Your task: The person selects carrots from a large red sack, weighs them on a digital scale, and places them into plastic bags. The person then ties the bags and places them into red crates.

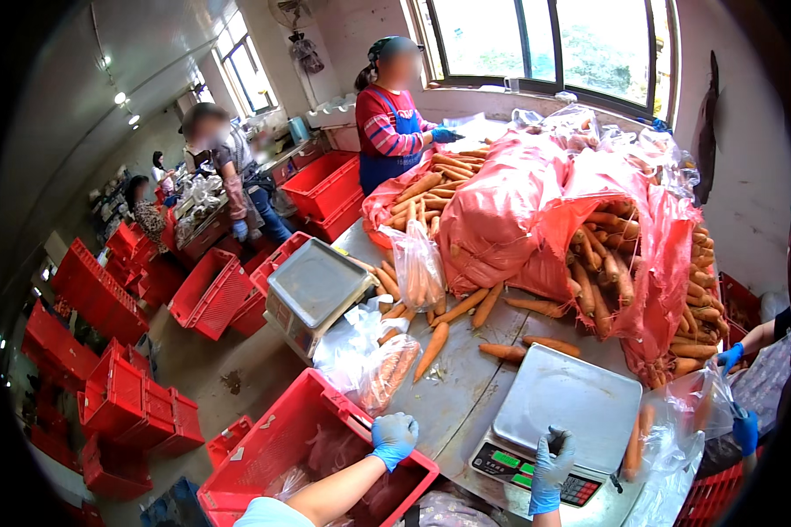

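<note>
My left hand (394, 437), in a blue glove, is curled at the table-side rim of a red plastic crate (270, 421). Whether it grips that rim cannot be told. Bagged goods lie inside the crate. My right hand (554, 465), also gloved, is over the front of a digital scale (570, 402), near its keypad, fingers bent and nothing visible in them. The scale's steel pan is bare and its display is lit green. Just beyond my left hand, a clear bag of carrots (390, 372) rests on the metal table (465, 388).
Red mesh sacks (501, 211) spill loose carrots (435, 346) over the table. A second scale (320, 280) stands at the left edge. At right, a co-worker's blue-gloved hands (732, 359) hold a clear plastic bag (695, 402). Another person (395, 125) works beyond. Red crates (211, 290) occupy the floor.
</note>
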{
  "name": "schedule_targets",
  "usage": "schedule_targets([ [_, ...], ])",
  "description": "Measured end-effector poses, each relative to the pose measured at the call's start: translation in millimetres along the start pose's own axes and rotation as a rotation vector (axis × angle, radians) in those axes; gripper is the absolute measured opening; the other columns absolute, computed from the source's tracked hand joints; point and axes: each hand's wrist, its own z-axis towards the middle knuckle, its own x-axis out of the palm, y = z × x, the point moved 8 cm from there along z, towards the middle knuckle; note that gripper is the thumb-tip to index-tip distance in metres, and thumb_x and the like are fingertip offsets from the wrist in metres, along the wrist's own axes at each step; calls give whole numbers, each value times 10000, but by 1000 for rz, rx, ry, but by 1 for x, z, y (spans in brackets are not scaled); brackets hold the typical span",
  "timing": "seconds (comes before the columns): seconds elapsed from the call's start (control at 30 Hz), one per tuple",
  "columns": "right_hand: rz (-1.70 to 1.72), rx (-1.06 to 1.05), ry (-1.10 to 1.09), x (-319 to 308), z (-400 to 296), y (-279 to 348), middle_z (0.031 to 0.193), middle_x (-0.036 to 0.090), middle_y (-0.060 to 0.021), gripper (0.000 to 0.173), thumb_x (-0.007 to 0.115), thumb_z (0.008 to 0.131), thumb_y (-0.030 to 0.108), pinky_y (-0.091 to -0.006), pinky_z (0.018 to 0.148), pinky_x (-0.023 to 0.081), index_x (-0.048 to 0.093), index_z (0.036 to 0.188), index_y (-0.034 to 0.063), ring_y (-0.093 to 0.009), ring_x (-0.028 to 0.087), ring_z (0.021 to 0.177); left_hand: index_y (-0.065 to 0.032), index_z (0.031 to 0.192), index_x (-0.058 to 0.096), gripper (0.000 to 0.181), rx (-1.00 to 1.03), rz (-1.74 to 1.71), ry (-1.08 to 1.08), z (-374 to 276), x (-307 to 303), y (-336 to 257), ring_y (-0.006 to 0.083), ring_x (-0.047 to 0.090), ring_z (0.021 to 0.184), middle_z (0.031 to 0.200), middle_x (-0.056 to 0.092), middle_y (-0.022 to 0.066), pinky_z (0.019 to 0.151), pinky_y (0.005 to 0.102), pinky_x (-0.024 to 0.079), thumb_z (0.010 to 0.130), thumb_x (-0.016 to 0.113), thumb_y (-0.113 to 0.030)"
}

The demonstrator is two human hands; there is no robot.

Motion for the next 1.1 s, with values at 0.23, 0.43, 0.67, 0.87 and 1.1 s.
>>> schedule_targets([
  [0.23, -55, 27, -199, -26, 9, -3, 728, 449, 23, 294, 729, 698, 71, -198, 607, 356, 469, 836, 68, -61, 398, 643, -126, 664, 645, 222, 4, -17, 47, 5, 4, 0, 285, 604, 643, 708, 620, 83, 573, 430, 435, 761, 512, -274],
  [0.43, -36, -34, -139, -16, 19, 19, 593, 256, 62, 371, 611, 856, 161, -246, 470, 221, 339, 614, 85, -52, 240, 569, -127, 655, 648, 231, 7, -52, 8, 4, 5, 3, 287, 600, 620, 692, 619, 78, 572, 432, 434, 759, 510, -281],
  [0.67, -243, -110, -55, -19, 20, 30, 587, 282, 19, 386, 555, 898, 216, -279, 476, 277, 373, 618, 22, -81, 278, 578, -113, 697, 683, 329, 5, 106, 165, 2, 16, -2, 279, 625, 633, 704, 645, 103, 578, 436, 440, 788, 456, -333],
  [0.87, -136, -85, -160, -50, 22, 24, 580, 319, 15, 366, 538, 908, 227, -283, 467, 270, 430, 642, 0, -77, 292, 573, -84, 641, 675, 385, 37, 130, 210, 3, 30, 5, 299, 617, 590, 658, 640, 124, 533, 443, 426, 804, 443, -345],
  [1.1, -288, -231, -273, -80, 15, -18, 766, 656, -165, 232, 536, 870, 149, -364, 560, 465, 608, 1060, 36, -234, 645, 662, -84, 644, 668, 374, 95, 112, 165, 5, 30, 5, 330, 602, 574, 647, 620, 143, 525, 436, 428, 803, 437, -332],
])
